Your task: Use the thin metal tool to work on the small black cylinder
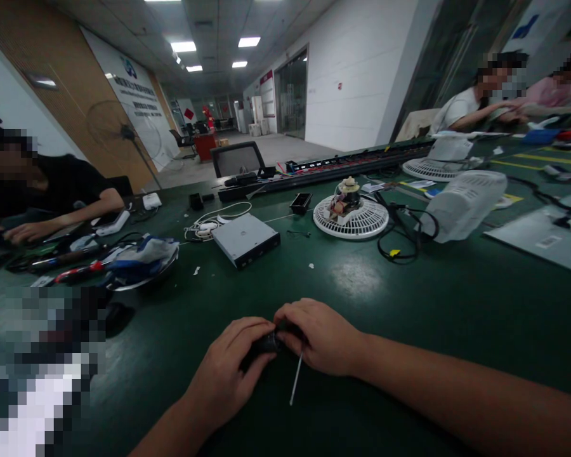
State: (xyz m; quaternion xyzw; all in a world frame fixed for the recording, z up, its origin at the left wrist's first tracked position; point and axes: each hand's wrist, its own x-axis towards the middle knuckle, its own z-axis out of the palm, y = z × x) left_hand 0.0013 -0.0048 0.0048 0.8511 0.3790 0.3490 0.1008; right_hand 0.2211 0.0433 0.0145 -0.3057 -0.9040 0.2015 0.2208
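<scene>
My left hand is closed round a small black part, thumb below and fingers above. Against the far end of that part, my right hand has its thumb and forefinger bent together. From under the right palm a thin metal rod, like a screwdriver shaft, points down toward me; its upper end is hidden in the hand. The fingers cover most of the black part, so its exact kind does not show. Both hands are low over the green table.
Beyond my hands lie a silver optical drive, a white fan grille with a motor and a small black box. A dish with blue cloth is left. White plastic housing and cables stand right. Other people sit at both sides.
</scene>
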